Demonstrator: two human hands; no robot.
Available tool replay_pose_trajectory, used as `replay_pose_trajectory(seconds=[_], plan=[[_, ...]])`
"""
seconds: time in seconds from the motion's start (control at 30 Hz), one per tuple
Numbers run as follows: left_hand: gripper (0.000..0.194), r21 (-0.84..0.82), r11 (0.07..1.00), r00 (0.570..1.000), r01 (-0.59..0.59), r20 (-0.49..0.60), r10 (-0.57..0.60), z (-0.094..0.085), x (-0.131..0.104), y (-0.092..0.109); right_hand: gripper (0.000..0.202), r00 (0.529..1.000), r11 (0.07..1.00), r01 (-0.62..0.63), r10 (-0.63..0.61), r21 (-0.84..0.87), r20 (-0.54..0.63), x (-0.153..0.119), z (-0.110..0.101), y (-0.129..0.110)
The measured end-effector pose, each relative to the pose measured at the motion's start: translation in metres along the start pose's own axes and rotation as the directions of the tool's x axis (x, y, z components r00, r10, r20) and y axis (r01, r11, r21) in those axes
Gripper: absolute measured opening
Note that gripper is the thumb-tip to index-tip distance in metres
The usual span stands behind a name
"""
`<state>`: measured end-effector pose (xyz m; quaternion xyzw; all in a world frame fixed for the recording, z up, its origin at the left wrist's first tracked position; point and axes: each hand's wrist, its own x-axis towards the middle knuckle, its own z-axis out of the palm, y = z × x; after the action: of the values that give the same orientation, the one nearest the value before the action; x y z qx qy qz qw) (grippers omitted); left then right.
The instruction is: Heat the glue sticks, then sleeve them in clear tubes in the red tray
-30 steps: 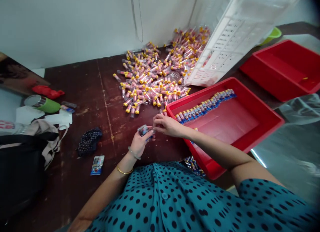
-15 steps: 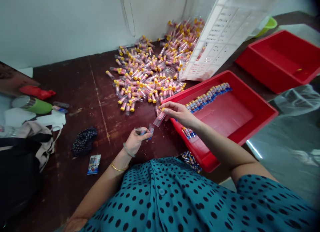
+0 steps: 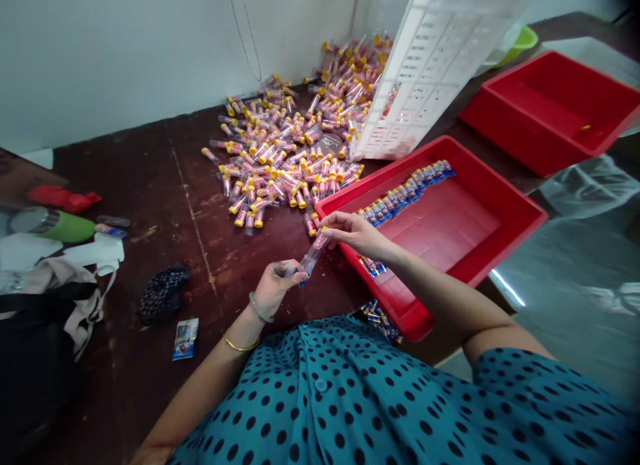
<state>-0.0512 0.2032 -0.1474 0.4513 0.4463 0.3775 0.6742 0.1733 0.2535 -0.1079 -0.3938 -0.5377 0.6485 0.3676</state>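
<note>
My right hand (image 3: pixel 353 231) pinches a clear tube with a pink label and yellow cap (image 3: pixel 320 241) by its capped end, near the left edge of the red tray (image 3: pixel 490 235). The tube's other end meets a small clear and blue wrapper (image 3: pixel 304 275), which my left hand (image 3: pixel 280 281) holds between thumb and fingers. Just how tube and wrapper overlap is too small to tell. Beyond my hands lies a big pile of similar capped tubes (image 3: pixel 280 165). Inside the tray, a row of blue packed tubes (image 3: pixel 407 195) runs along the far side, with a few more at the near left.
A white perforated crate (image 3: pixel 415 85) stands tilted behind the tray. Another red tray (image 3: pixel 545 118) is at the right. On the left are a green cup (image 3: pixel 73 226), a dark cloth (image 3: pixel 164 293), a blue packet (image 3: pixel 185 339) and a black bag (image 3: pixel 35 358).
The tube in my right hand has come down to the wrapper in my left hand, where before there was a small gap. The whole view has shifted slightly.
</note>
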Motion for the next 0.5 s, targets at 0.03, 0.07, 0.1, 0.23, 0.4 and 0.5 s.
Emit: replay_pose_trajectory(seconds=[0.03,0.07,0.1,0.23,0.4,0.5], plan=[[0.022,0.009,1.0,1.0,0.0,-0.002,0.0,0.002,0.0,0.0,0.025,1.0,1.0,0.002,-0.002,0.006,0.02,-0.002,0.0,0.0],[0.022,0.022,1.0,1.0,0.001,-0.001,-0.001,0.003,0.0,-0.001,0.026,0.999,1.0,0.009,-0.01,0.006,0.036,-0.003,-0.001,0.001],[0.021,0.039,0.999,1.0,0.002,0.005,-0.002,0.005,0.0,-0.001,0.026,0.999,1.0,0.025,-0.025,-0.004,0.038,-0.004,-0.002,0.001],[0.023,0.082,0.997,1.0,0.006,-0.023,-0.004,0.006,0.001,-0.002,0.024,0.988,0.994,0.093,-0.099,-0.062,-0.116,-0.006,-0.008,-0.001],[0.024,0.04,0.999,1.0,0.007,-0.027,-0.006,0.004,0.002,-0.005,0.026,0.997,0.996,-0.002,0.009,0.088,-0.083,-0.008,-0.009,-0.002],[0.022,-0.003,1.0,1.0,0.009,-0.002,-0.009,0.005,0.002,-0.006,0.026,0.998,0.987,-0.034,0.042,0.155,-0.051,-0.008,-0.005,0.0]])
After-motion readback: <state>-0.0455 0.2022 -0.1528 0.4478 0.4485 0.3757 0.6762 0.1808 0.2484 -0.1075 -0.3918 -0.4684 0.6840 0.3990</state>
